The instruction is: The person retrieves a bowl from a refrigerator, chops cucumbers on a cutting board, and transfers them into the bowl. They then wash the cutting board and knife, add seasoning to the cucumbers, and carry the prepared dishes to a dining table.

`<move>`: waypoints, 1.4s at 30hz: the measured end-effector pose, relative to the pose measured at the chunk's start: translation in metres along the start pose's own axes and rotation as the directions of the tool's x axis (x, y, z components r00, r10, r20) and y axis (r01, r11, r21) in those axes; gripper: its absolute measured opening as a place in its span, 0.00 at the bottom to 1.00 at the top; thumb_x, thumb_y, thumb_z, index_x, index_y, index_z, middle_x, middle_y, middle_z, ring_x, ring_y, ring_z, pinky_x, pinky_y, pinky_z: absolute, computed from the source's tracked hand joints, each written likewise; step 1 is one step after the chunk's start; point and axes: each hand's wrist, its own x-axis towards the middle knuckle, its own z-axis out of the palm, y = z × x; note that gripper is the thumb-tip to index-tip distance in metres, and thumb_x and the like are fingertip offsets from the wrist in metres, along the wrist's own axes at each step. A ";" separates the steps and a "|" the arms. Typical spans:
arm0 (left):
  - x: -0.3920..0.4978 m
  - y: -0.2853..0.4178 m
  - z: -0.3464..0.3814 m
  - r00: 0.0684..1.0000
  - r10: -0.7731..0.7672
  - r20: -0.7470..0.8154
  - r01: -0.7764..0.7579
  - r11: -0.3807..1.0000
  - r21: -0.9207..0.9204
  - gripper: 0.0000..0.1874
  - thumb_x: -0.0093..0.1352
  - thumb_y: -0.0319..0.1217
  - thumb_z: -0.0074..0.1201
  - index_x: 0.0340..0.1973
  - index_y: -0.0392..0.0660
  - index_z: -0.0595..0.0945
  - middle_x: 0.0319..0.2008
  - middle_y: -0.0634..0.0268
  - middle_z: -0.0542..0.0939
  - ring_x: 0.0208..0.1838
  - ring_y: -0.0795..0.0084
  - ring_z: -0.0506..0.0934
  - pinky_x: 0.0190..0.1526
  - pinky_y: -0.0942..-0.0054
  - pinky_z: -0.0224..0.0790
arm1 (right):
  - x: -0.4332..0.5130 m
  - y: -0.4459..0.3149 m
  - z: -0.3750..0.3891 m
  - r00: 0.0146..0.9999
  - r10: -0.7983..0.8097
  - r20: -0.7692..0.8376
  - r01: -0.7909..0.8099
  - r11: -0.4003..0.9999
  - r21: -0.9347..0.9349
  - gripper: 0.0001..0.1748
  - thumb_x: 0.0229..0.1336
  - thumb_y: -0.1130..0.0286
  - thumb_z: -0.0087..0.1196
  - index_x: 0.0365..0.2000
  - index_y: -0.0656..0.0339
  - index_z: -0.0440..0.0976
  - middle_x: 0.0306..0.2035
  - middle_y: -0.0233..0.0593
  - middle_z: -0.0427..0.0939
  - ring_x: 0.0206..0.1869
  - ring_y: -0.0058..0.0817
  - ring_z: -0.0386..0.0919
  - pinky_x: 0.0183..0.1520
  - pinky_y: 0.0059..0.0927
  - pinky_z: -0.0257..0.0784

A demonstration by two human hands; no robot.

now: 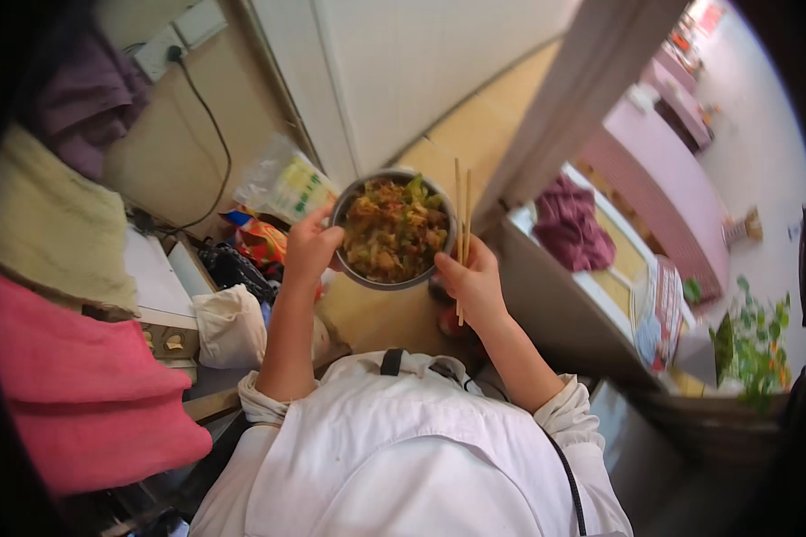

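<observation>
A round metal bowl [393, 285] filled with mixed cooked food [395, 228], with green and brown pieces, is held up before my chest. My left hand [311, 241] grips its left rim, thumb on top. My right hand [471, 272] holds the lower right rim with the thumb at the edge, and also clasps a pair of wooden chopsticks [464, 221]. The chopsticks point upward beside the bowl, outside it. Fingers under the bowl are hidden.
A white door panel [436, 60] stands ahead, with a door frame post [577, 101] at right. Left are a pink towel [94, 396], a cloth bag [230, 325] and plastic packets [285, 181]. A purple cloth [573, 225] lies on a ledge at right, near potted plants [755, 335].
</observation>
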 end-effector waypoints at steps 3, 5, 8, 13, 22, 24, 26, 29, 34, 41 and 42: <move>0.039 0.004 0.001 0.999 -0.029 -0.039 0.030 0.999 0.019 0.20 0.55 0.23 0.44 0.44 0.37 0.77 0.17 0.67 0.74 0.13 0.79 0.68 0.14 0.80 0.60 | 0.048 -0.003 0.009 0.998 0.034 0.060 -0.040 0.995 0.094 0.06 0.52 0.76 0.51 0.31 0.63 0.66 0.20 0.32 0.70 0.15 0.14 0.61 0.16 0.17 0.54; 0.066 0.005 0.000 0.999 -0.026 -0.039 0.024 0.999 -0.028 0.21 0.55 0.23 0.44 0.45 0.36 0.76 0.17 0.66 0.74 0.12 0.78 0.68 0.13 0.79 0.60 | 0.072 -0.002 0.012 0.998 0.039 0.055 -0.046 0.990 0.136 0.06 0.52 0.76 0.51 0.30 0.62 0.65 0.19 0.33 0.69 0.15 0.14 0.60 0.15 0.16 0.52; 0.103 0.001 0.000 0.997 -0.035 -0.068 0.036 0.999 0.010 0.22 0.54 0.23 0.45 0.45 0.36 0.76 0.17 0.66 0.74 0.12 0.78 0.69 0.12 0.79 0.60 | 0.109 0.007 0.019 1.000 0.017 0.014 -0.019 0.982 0.186 0.06 0.52 0.76 0.51 0.30 0.61 0.64 0.20 0.33 0.69 0.16 0.13 0.60 0.15 0.15 0.51; 0.206 -0.001 0.009 0.999 0.015 0.036 -0.019 0.992 0.124 0.23 0.54 0.22 0.44 0.46 0.36 0.75 0.18 0.67 0.73 0.13 0.81 0.68 0.13 0.80 0.60 | 0.196 0.026 0.034 0.986 -0.048 -0.159 0.080 0.976 0.201 0.07 0.50 0.75 0.52 0.31 0.60 0.65 0.20 0.30 0.68 0.15 0.14 0.60 0.15 0.16 0.53; 0.385 0.022 0.058 0.973 0.007 0.231 -0.011 1.000 0.014 0.24 0.55 0.19 0.42 0.50 0.31 0.71 0.22 0.69 0.73 0.16 0.83 0.69 0.15 0.80 0.61 | 0.364 -0.011 0.045 0.934 -0.072 -0.349 0.115 0.988 0.104 0.10 0.47 0.78 0.48 0.34 0.66 0.68 0.27 0.32 0.72 0.27 0.18 0.70 0.29 0.21 0.68; 0.399 0.019 0.061 0.964 -0.033 0.264 0.042 0.999 -0.028 0.25 0.56 0.18 0.41 0.51 0.32 0.69 0.24 0.67 0.74 0.17 0.83 0.70 0.14 0.81 0.63 | 0.379 -0.018 0.043 0.931 0.004 -0.366 0.039 0.993 0.109 0.09 0.47 0.77 0.48 0.34 0.66 0.68 0.26 0.33 0.72 0.27 0.19 0.70 0.28 0.21 0.68; 0.407 0.015 0.060 0.947 -0.143 0.286 0.132 0.990 0.056 0.27 0.56 0.17 0.40 0.54 0.32 0.67 0.27 0.64 0.76 0.20 0.82 0.72 0.14 0.81 0.67 | 0.385 -0.020 0.043 0.921 0.079 -0.381 -0.025 0.989 0.144 0.09 0.48 0.73 0.49 0.34 0.61 0.68 0.21 0.29 0.68 0.20 0.15 0.64 0.18 0.16 0.56; 0.404 0.010 0.054 0.959 -0.039 0.280 0.071 0.992 -0.106 0.27 0.56 0.16 0.40 0.54 0.32 0.67 0.28 0.63 0.76 0.21 0.81 0.73 0.14 0.81 0.67 | 0.379 -0.014 0.050 0.905 -0.140 -0.401 0.199 0.974 0.111 0.08 0.48 0.73 0.49 0.33 0.61 0.69 0.21 0.28 0.68 0.20 0.14 0.65 0.18 0.16 0.57; 0.402 0.016 0.044 0.932 -0.037 0.361 0.057 0.997 -0.046 0.24 0.56 0.17 0.39 0.51 0.33 0.69 0.27 0.62 0.76 0.20 0.81 0.73 0.15 0.82 0.68 | 0.379 -0.013 0.057 0.894 -0.068 -0.444 0.086 0.996 0.022 0.08 0.49 0.72 0.49 0.32 0.62 0.70 0.21 0.28 0.70 0.21 0.14 0.68 0.19 0.17 0.59; 0.405 0.022 0.043 0.928 -0.097 0.361 0.086 0.995 0.047 0.27 0.56 0.17 0.40 0.54 0.30 0.66 0.25 0.65 0.76 0.18 0.81 0.72 0.14 0.82 0.68 | 0.373 -0.027 0.048 0.936 -0.089 -0.341 0.086 0.996 -0.024 0.08 0.48 0.75 0.49 0.32 0.66 0.70 0.22 0.32 0.72 0.23 0.17 0.71 0.22 0.20 0.64; 0.403 0.019 0.040 0.927 -0.099 0.361 0.087 0.995 0.049 0.28 0.56 0.17 0.41 0.54 0.30 0.65 0.24 0.65 0.75 0.17 0.81 0.72 0.14 0.81 0.68 | 0.367 -0.025 0.049 0.943 -0.079 -0.323 0.071 0.997 -0.037 0.09 0.49 0.75 0.50 0.34 0.64 0.70 0.23 0.31 0.73 0.23 0.16 0.70 0.21 0.19 0.62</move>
